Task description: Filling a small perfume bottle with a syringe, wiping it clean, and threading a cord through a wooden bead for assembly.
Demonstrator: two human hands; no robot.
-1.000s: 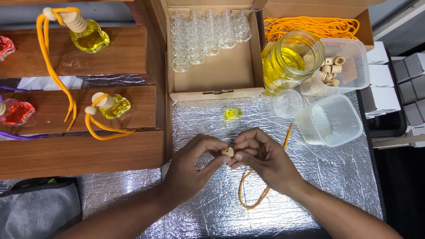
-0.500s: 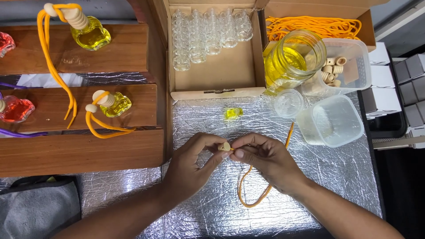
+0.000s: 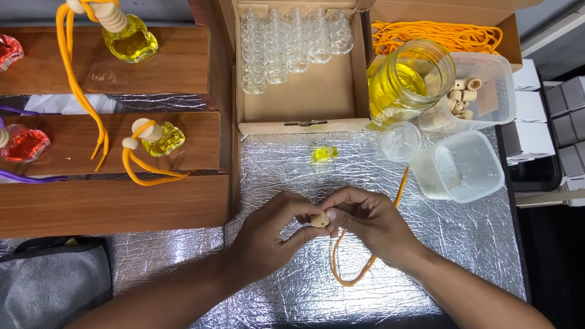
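My left hand (image 3: 274, 234) and my right hand (image 3: 368, 222) meet over the foil-covered table (image 3: 463, 244). Both pinch a small ribbed wooden cap (image 3: 320, 220) between their fingertips. An orange cord (image 3: 356, 268) runs from under my right hand, loops toward me and stretches back toward the plastic tubs. A small bottle of yellow liquid (image 3: 325, 153) lies on the foil just beyond my hands.
Wooden steps (image 3: 183, 67) at the left carry finished yellow bottles (image 3: 131, 39) with orange cords and red ones (image 3: 24, 143). A cardboard box (image 3: 304, 97) holds empty glass bottles. At the right are a jar of yellow liquid (image 3: 408, 79), a tub of wooden caps (image 3: 481, 91), an empty tub (image 3: 460, 164) and orange cords (image 3: 439, 36).
My fingers have shifted slightly around the wooden cap, and my hands have stayed in the same place. The cord loop has barely moved.
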